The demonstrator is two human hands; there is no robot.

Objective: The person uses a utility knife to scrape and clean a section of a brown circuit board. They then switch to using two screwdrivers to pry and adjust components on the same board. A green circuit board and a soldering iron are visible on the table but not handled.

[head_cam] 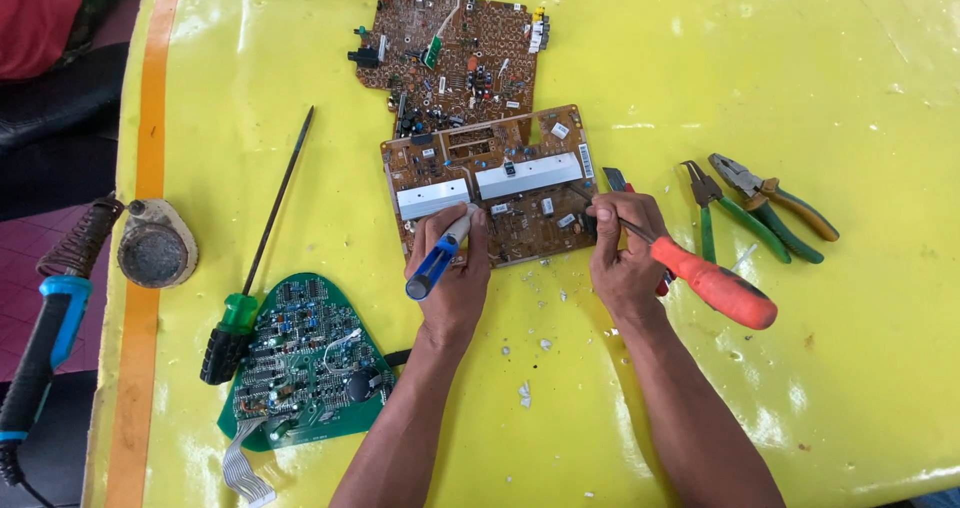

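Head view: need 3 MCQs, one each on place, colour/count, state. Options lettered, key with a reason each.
1. Where does the green circuit board lie?
A. Near the table's left side, beside the long screwdriver
B. On top of the brown boards
C. Under the pliers

2. What colour is the handle of the screwdriver in the right hand?
A. Blue
B. Orange-red
C. Black

3. What is the left hand doing?
A. Lying flat and empty
B. Gripping a blue-handled tool with its tip on the brown board
C. Holding the pliers

Key:
1 A: the board sits at lower left, next to the green-handled screwdriver.
2 B: the orange-red handle sticks out from the right fist.
3 B: fingers wrap the blue handle, its tip meeting the board.
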